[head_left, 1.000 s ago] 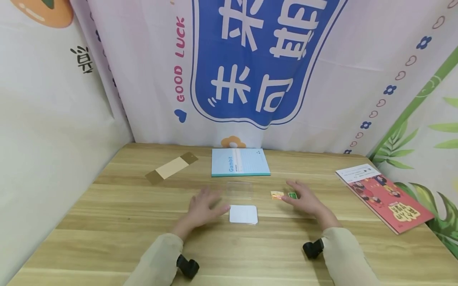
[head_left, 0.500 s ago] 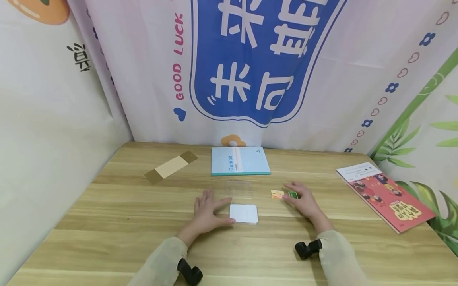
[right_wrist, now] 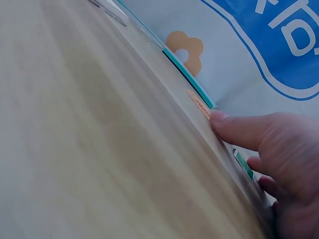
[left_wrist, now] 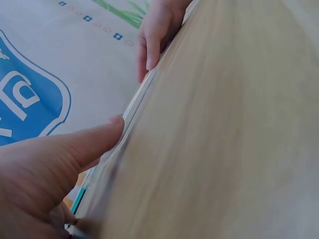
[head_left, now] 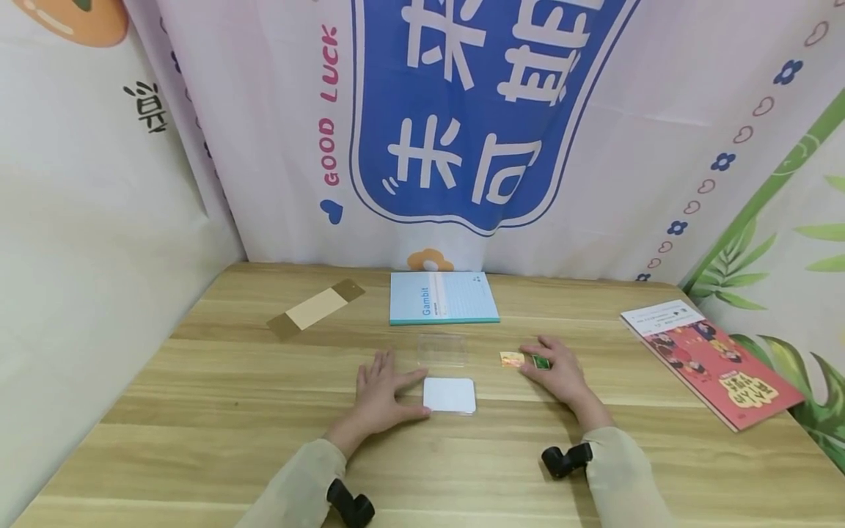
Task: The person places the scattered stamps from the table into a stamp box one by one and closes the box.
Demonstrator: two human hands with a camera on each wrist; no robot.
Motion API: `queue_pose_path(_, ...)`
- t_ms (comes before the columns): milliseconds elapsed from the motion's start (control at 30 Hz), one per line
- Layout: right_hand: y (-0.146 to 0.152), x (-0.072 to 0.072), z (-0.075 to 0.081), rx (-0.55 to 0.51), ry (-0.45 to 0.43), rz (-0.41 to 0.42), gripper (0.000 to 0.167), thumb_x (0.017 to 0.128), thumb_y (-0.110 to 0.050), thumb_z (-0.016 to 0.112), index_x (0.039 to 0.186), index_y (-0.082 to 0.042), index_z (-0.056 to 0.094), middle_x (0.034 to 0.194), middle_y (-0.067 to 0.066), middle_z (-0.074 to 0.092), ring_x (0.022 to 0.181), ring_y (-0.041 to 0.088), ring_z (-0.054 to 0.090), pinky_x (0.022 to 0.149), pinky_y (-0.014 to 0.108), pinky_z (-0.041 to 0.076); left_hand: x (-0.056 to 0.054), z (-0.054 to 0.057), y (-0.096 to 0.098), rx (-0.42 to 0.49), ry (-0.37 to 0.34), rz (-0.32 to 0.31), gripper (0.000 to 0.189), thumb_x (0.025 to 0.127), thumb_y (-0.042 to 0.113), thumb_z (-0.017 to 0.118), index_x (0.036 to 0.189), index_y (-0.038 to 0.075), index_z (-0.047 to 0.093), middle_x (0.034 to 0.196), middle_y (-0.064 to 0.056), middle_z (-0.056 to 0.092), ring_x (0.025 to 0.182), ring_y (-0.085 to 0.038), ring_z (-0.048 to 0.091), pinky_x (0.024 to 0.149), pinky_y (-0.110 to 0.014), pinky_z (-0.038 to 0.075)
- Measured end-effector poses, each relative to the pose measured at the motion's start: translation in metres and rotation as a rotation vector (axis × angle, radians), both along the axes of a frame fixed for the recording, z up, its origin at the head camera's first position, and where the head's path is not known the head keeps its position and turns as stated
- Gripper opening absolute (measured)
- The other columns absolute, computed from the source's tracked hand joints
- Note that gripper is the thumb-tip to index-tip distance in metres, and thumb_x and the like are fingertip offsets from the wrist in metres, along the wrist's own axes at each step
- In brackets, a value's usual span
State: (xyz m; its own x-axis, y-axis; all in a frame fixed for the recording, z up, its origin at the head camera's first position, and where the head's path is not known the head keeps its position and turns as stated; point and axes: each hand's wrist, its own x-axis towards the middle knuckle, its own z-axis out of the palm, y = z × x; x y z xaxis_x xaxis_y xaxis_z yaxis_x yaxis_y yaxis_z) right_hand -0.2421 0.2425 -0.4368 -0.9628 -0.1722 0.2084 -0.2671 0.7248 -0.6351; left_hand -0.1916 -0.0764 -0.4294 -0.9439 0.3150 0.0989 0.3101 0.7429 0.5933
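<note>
A white rounded card [head_left: 450, 394] with a clear edge lies flat near the table's middle. Beside its left side my left hand [head_left: 379, 394] rests with fingers spread, the thumb at the card's edge. Behind the card sits a clear plastic piece [head_left: 442, 350]. To the right are a small orange-and-cream paper piece [head_left: 511, 358] and a small green one [head_left: 541, 362]. My right hand [head_left: 557, 372] is over them, fingers loosely bent. In the right wrist view its thumb [right_wrist: 239, 129] reaches the end of the orange piece; whether it presses it is unclear.
A light blue notebook [head_left: 444, 298] lies at the table's back edge. A tan card strip with brown ends [head_left: 317, 308] is at the back left. On the right lies a red illustrated booklet [head_left: 716, 367]. Printed cloth [head_left: 277, 132] hangs behind the wooden table [head_left: 198, 440].
My left hand has come down beside the white card, its thumb now at the card's edge. My right hand has shifted slightly over the small paper pieces. The objects look unmoved.
</note>
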Motion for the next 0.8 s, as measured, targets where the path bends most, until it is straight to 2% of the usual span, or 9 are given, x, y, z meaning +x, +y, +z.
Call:
queue_pose_path(300, -0.0026, 0.0007, -0.0001, 0.097, 0.063, 0.02, 0.037, 0.077, -0.028, 0.064, 0.109, -0.01, 0.061, 0.127, 0.026, 0.034, 0.116, 0.044, 0.026, 0.09, 0.057, 0.014, 0.003, -0.0005, 0.0013, -0.013, 0.017, 0.024, 0.06, 0.065, 0.053, 0.065, 0.118, 0.026, 0.055, 0.138, -0.026, 0.009, 0.126, -0.038, -0.001, 0.093, -0.055, -0.009)
queue_pose_path(633, -0.0042, 0.001, -0.0007, 0.074, 0.038, 0.001, 0.033, 0.077, -0.031, 0.064, 0.104, -0.012, 0.064, 0.128, 0.025, 0.034, 0.117, 0.043, 0.024, 0.093, 0.056, 0.01, 0.0031, -0.0001, 0.0005, -0.012, 0.008, 0.023, 0.061, 0.065, 0.054, 0.066, 0.118, 0.026, 0.055, 0.138, -0.026, 0.009, 0.126, -0.038, -0.001, 0.093, -0.055, -0.009)
queue_pose_path(800, -0.0051, 0.0017, -0.0009, 0.058, 0.054, -0.014, 0.029, 0.076, -0.027, 0.066, 0.1, -0.011, 0.066, 0.127, 0.024, 0.036, 0.116, 0.042, 0.027, 0.093, 0.055, 0.012, 0.0026, -0.0004, 0.0013, -0.02, 0.009, 0.02, 0.061, 0.065, 0.054, 0.065, 0.118, 0.026, 0.055, 0.138, -0.026, 0.009, 0.126, -0.038, -0.002, 0.093, -0.055, -0.008)
